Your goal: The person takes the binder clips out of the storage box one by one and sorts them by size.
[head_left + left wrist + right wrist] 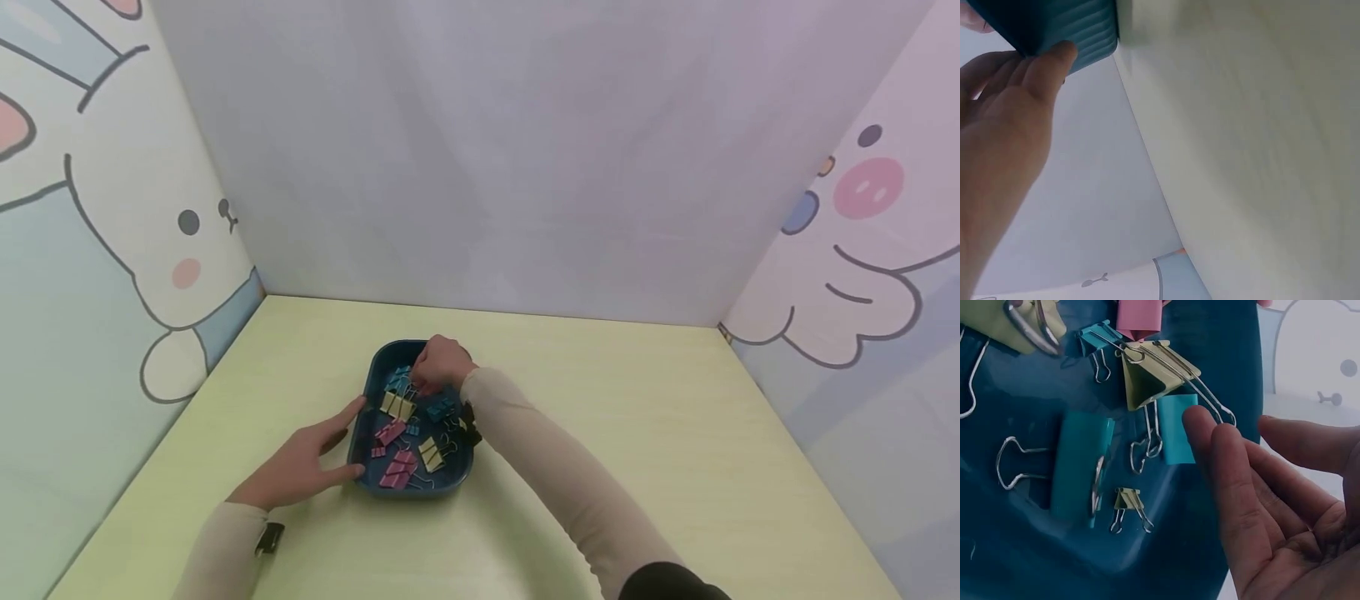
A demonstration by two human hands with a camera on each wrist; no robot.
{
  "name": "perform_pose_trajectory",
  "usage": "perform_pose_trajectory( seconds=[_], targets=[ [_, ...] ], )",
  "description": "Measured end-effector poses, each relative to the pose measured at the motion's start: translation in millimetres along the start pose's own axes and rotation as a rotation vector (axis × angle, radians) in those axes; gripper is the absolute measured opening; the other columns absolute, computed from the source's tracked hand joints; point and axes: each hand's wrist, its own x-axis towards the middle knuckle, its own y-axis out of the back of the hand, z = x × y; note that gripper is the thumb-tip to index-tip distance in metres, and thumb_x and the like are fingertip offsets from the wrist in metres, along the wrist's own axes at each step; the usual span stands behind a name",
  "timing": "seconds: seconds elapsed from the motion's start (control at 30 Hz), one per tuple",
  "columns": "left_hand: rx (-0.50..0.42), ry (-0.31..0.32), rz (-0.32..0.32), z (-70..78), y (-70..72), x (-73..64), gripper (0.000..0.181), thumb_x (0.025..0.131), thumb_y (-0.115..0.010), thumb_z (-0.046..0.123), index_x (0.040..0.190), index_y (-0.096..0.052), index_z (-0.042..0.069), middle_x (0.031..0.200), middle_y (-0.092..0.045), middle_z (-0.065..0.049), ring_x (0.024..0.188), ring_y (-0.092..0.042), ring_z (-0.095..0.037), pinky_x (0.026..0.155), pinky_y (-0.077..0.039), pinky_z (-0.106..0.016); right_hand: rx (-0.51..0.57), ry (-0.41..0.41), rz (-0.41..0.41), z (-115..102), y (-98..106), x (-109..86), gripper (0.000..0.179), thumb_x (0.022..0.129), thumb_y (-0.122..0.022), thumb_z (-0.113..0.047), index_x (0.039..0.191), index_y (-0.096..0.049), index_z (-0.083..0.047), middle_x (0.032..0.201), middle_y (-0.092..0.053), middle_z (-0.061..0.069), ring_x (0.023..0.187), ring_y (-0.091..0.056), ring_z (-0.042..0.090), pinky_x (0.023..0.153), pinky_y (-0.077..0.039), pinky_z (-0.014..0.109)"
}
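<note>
A dark teal tray (416,492) with ridged outer walls holds several binder clips in pink, yellow and blue. My left hand (300,462) rests its spread thumb and fingertips against the tray's left side. In the left wrist view, fingers (1050,72) touch the ridged wall. Over the far part of the tray is my right hand (442,364), thumb apart from the fingers and nothing between them. Its fingertips are right at a light blue binder clip (1179,431) and the wire handles of a yellow binder clip (1147,378). Nearby lie a teal binder clip (1079,469) and a small yellow clip (1127,500).
The tray stands on a pale yellow table (637,442). A plain light wall (487,167) rises at the back, with cartoon-printed panels (142,250) on both sides. Pink binder clips (400,469) lie at the tray's near end.
</note>
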Motion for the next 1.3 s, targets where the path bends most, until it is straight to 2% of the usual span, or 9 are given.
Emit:
perform_pose_trajectory(
  seconds=[0.2, 0.47, 0.73, 0.83, 0.97, 1.1, 1.17, 1.3],
  targets=[
    [-0.016, -0.009, -0.021, 1.1, 1.8, 2.0, 0.095, 0.090, -0.073, 0.045, 0.162, -0.018, 0.017, 0.164, -0.030, -0.020, 0.139, -0.049, -0.046, 0.113, -0.045, -0.057, -0.002, 0.033, 0.019, 0, -4, -2.0, 0.018, 0.093, -0.068, -0.010, 0.088, -0.079, 0.004, 0.087, -0.078, 0.015, 0.076, -0.078, 0.025, 0.069, -0.067, 0.031],
    [-0.034, -0.004, -0.043, 0.4, 1.0, 2.0, 0.097, 0.089, -0.073, 0.046, 0.162, -0.017, 0.017, 0.165, -0.027, -0.020, 0.141, -0.047, -0.045, 0.114, -0.045, -0.055, -0.019, 0.083, 0.052, -1, -14, -3.2, 0.020, 0.094, -0.067, -0.009, 0.082, -0.079, 0.003, 0.080, -0.077, 0.013, 0.071, -0.077, 0.023, 0.058, -0.063, 0.025],
    [-0.056, -0.016, -0.036, -0.3, 2.7, 3.5, 0.098, 0.087, -0.075, 0.044, 0.162, -0.019, 0.015, 0.164, -0.028, -0.021, 0.139, -0.049, -0.046, 0.112, -0.047, -0.054, 0.041, 0.055, 0.055, 0, -16, -4.8, 0.020, 0.093, -0.066, -0.007, 0.081, -0.078, 0.003, 0.074, -0.076, 0.011, 0.069, -0.076, 0.026, 0.075, -0.066, 0.039],
    [-0.063, -0.007, -0.040, 0.2, 3.3, 3.3, 0.098, 0.087, -0.076, 0.043, 0.162, -0.019, 0.015, 0.164, -0.029, -0.022, 0.139, -0.048, -0.047, 0.112, -0.047, -0.053, 0.064, 0.058, 0.060, 1, -18, -2.9, 0.019, 0.093, -0.067, -0.006, 0.081, -0.078, 0.003, 0.072, -0.075, 0.010, 0.065, -0.074, 0.027, 0.075, -0.066, 0.042],
    [-0.068, -0.001, -0.042, 0.7, 3.9, 2.8, 0.099, 0.087, -0.076, 0.043, 0.162, -0.019, 0.015, 0.164, -0.029, -0.022, 0.139, -0.048, -0.046, 0.112, -0.046, -0.053, 0.105, 0.055, 0.064, 3, -20, 2.4, 0.018, 0.092, -0.067, -0.004, 0.080, -0.078, 0.003, 0.072, -0.074, 0.011, 0.053, -0.068, 0.021, 0.076, -0.066, 0.046],
    [-0.071, 0.006, -0.043, -0.8, 3.4, 2.4, 0.099, 0.087, -0.076, 0.044, 0.162, -0.019, 0.017, 0.164, -0.029, -0.021, 0.139, -0.048, -0.045, 0.112, -0.047, -0.052, 0.099, 0.067, 0.080, 5, -21, 5.2, 0.021, 0.093, -0.066, -0.004, 0.077, -0.078, 0.003, 0.070, -0.074, 0.011, 0.048, -0.064, 0.016, 0.072, -0.067, 0.044],
    [-0.070, 0.004, -0.043, -1.9, 3.2, 2.4, 0.099, 0.086, -0.077, 0.045, 0.162, -0.020, 0.018, 0.164, -0.029, -0.020, 0.140, -0.049, -0.044, 0.113, -0.047, -0.052, 0.076, 0.085, 0.098, 4, -21, 2.8, 0.022, 0.093, -0.066, -0.005, 0.077, -0.078, 0.003, 0.072, -0.074, 0.011, 0.052, -0.068, 0.024, 0.070, -0.067, 0.042],
    [-0.062, -0.011, -0.034, -2.5, 4.3, 2.5, 0.099, 0.085, -0.077, 0.045, 0.162, -0.021, 0.017, 0.164, -0.030, -0.019, 0.139, -0.050, -0.043, 0.112, -0.047, -0.053, 0.034, 0.112, 0.135, 1, -17, -2.0, 0.021, 0.094, -0.066, -0.006, 0.079, -0.079, 0.001, 0.077, -0.076, 0.011, 0.059, -0.071, 0.028, 0.057, -0.063, 0.036]
  ],
)
